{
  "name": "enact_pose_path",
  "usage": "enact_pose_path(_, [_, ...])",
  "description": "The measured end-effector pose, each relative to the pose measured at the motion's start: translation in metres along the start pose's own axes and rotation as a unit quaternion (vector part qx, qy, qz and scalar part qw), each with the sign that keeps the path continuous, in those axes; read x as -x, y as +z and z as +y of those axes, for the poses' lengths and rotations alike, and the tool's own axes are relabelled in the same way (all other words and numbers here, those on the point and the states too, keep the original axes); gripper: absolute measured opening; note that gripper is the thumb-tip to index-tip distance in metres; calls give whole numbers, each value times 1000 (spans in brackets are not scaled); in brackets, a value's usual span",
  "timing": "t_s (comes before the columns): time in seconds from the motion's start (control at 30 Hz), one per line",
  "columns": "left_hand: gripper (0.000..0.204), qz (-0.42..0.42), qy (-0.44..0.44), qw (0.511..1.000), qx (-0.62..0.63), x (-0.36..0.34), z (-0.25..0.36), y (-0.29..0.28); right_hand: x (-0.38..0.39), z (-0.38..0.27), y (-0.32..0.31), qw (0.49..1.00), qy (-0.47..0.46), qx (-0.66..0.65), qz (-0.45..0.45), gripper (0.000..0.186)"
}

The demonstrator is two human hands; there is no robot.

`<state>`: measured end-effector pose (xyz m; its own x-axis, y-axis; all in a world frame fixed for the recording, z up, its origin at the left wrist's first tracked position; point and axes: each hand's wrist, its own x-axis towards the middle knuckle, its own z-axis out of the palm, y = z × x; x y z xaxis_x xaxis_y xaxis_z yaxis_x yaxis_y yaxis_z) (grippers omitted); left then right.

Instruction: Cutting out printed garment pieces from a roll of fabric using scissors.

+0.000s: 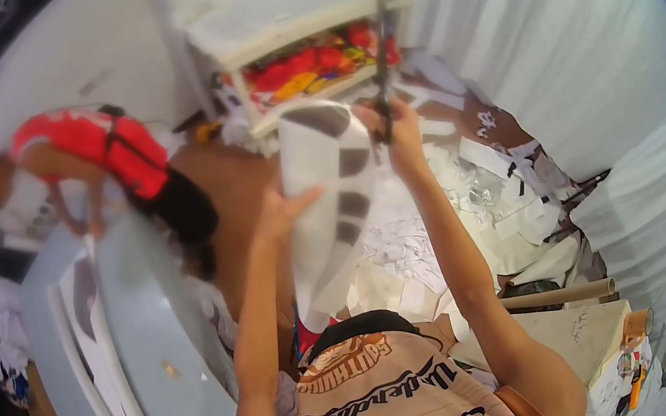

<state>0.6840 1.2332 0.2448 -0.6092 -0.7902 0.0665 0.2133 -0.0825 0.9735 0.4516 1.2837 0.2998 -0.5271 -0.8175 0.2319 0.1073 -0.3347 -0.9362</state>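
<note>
My left hand (282,213) holds up a long white sheet (330,200) with dark rounded shapes printed on it; the sheet hangs down toward my chest. At the sheet's top right edge my right hand (401,134) grips a dark thin tool (381,70) that stands nearly upright; what kind of tool it is I cannot tell. Both my arms are raised in front of me.
A person in a red top (93,150) bends over a long pale grey table (142,325) at the left. A white shelf (295,22) with red and yellow items stands at the back. Paper scraps (410,257) cover the floor. A cardboard tube (560,295) lies at right near white curtains (576,39).
</note>
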Motion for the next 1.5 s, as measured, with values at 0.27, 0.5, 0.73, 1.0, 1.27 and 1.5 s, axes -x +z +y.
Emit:
enact_pose_path(0.27, [49, 46, 32, 993, -100, -307, 19, -112, -180, 172, -5, 995, 74, -32, 64, 40])
enact_pose_path(0.5, [55, -35, -8, 972, -231, -563, 73, -172, -319, 240, 39, 996, 78, 25, -34, 25])
enact_pose_path(0.73, [60, -55, 42, 910, -409, -757, 73, -186, -511, 311, 57, 998, 45, 30, -28, 31])
enact_pose_path(1.0, [56, -48, -5, 947, -319, -975, 65, -218, -755, 351, 57, 996, 62, -60, -38, 28])
enact_pose_path(1.27, [51, -28, 4, 947, -318, -1139, 89, -260, -950, 388, 72, 994, 52, -71, -58, 29])
enact_pose_path(1.5, [60, -50, -44, 971, -229, -1234, 93, -299, -1054, 405, 120, 994, 71, -83, 11, 25])
